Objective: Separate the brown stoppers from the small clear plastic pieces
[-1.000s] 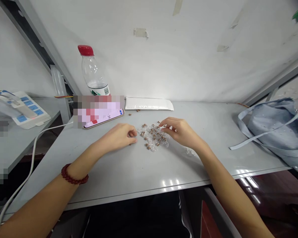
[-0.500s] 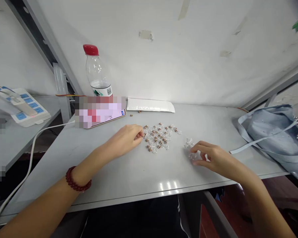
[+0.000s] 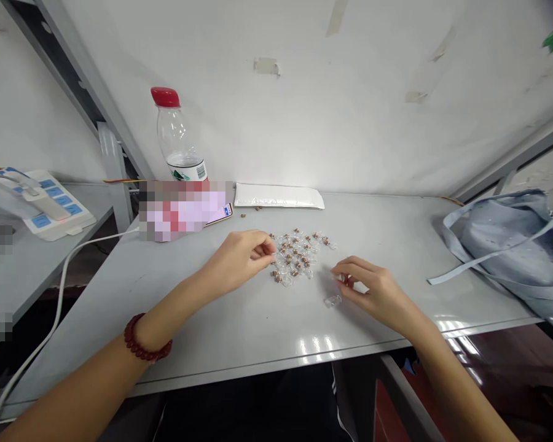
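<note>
A cluster of tiny clear bottles with brown corks (image 3: 297, 255) lies loose on the grey tabletop (image 3: 221, 341). My left hand (image 3: 246, 258) is at the cluster's left edge, thumb and fingertips drawn together; whatever is between them is too small to make out. To the right of the cluster, my right hand (image 3: 368, 285) has its fingers curled into a pinch, with a bit of something clear, seemingly a small bottle, at the fingertips. Just below those fingers a small clear bottle (image 3: 332, 301) lies on its side, with no cork visible.
Two brown corks (image 3: 243, 215) lie near a flat white packet (image 3: 279, 196) by the wall. Back left are a red-capped water bottle (image 3: 179, 138) and a phone (image 3: 219, 215). A power strip (image 3: 55, 202) with a white cable is far left, a blue fabric bag (image 3: 502, 239) at right.
My right hand has moved left, toward the cluster, and a clear bottle now lies below its fingers. My left hand has shifted slightly right against the cluster's edge.
</note>
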Action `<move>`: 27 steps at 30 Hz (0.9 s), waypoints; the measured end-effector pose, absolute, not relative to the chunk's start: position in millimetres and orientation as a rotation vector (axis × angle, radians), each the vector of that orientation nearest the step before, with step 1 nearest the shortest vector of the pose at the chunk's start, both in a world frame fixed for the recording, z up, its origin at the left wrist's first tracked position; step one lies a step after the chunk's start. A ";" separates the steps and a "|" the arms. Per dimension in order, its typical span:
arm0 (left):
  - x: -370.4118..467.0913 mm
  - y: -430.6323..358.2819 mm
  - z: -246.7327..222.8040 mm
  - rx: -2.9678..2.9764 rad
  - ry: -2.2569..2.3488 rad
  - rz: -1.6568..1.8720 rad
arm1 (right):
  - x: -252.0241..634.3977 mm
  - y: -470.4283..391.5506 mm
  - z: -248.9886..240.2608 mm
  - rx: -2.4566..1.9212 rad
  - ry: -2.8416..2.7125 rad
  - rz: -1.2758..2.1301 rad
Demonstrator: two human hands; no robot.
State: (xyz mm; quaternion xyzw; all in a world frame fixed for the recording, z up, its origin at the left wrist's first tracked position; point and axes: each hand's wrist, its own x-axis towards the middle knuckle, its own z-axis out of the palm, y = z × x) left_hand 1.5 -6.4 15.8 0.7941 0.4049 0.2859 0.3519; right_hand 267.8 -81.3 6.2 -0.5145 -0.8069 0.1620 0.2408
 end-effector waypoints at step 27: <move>9.2 -5.8 11.0 1.774 0.969 0.784 | 200.2 -26.6 10.8 -0.825 -2.175 0.616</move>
